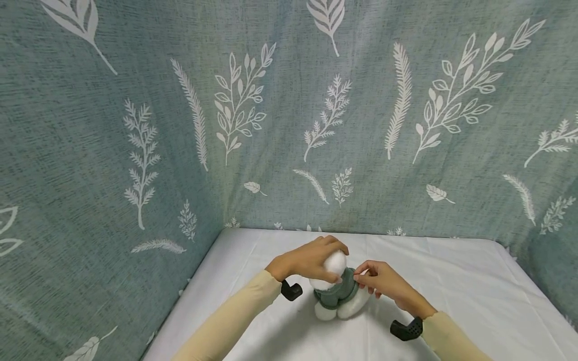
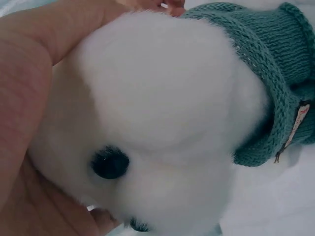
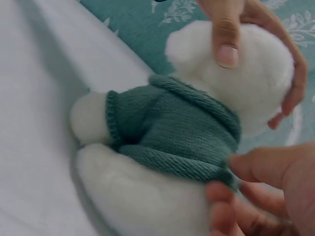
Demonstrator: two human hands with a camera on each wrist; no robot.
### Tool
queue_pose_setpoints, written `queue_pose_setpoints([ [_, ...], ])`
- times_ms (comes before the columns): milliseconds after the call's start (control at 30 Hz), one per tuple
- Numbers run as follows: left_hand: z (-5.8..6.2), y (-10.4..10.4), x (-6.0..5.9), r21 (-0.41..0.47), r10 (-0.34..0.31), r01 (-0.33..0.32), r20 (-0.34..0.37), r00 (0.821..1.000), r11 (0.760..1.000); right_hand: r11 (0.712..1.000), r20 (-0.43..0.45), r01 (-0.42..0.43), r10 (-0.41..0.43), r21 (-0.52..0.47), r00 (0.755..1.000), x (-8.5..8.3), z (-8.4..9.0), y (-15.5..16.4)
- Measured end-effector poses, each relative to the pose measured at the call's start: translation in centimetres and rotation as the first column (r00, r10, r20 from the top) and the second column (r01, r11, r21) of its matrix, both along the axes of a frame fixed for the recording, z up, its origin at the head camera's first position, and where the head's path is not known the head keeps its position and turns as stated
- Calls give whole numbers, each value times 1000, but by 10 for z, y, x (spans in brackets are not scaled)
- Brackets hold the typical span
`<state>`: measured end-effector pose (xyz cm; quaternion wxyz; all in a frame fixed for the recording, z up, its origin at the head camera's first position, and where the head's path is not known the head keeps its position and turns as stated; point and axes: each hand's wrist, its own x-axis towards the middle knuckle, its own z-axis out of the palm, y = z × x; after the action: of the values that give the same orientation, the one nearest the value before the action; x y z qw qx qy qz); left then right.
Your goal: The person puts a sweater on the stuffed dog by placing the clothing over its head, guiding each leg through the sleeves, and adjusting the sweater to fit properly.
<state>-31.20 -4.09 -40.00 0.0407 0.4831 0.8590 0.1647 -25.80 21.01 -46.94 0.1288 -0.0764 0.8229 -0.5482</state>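
A white plush toy (image 2: 162,83) with black button-like eyes wears a green knitted sweater (image 3: 182,128). It sits on the white-covered table. My left hand (image 1: 311,258) grips the toy's head from above, thumb on one side and fingers round the other. My right hand (image 1: 384,282) pinches the sweater's lower hem at the toy's back between thumb and fingers. In the left wrist view a small label (image 2: 298,123) shows on the sweater's front. Below the hem, a plump white leg (image 3: 138,191) rests on the cloth.
A white cloth (image 1: 253,326) covers the table. Behind it and at both sides hang blue-green curtains (image 1: 280,125) with white leaf prints. Black wrist cameras (image 1: 406,329) sit on both wrists, below the cream sleeves (image 1: 235,316).
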Motion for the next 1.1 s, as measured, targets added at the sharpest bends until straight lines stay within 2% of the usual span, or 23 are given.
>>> queue_pose_setpoints([
  [100,-2,0,0,-16,4,-5,-47,999,1000,995,-10,95,-95,43,995,2,-3,-7],
  [200,-5,0,0,-18,4,-5,-70,998,1000,985,-23,149,-148,87,989,2,-5,-12],
  [433,-5,-3,1,2,74,-74,-59,996,997,974,-40,180,-176,138,983,0,-5,-12],
  [567,-5,-6,0,-3,94,-94,-50,994,996,970,-29,190,-188,152,982,0,-8,-8],
  [867,-6,-14,0,8,78,-77,-20,997,997,956,-68,214,-204,199,976,-3,-16,0],
  [1100,-8,-11,1,-3,48,-48,-35,998,999,954,-133,200,-173,225,976,-13,-16,-2],
])
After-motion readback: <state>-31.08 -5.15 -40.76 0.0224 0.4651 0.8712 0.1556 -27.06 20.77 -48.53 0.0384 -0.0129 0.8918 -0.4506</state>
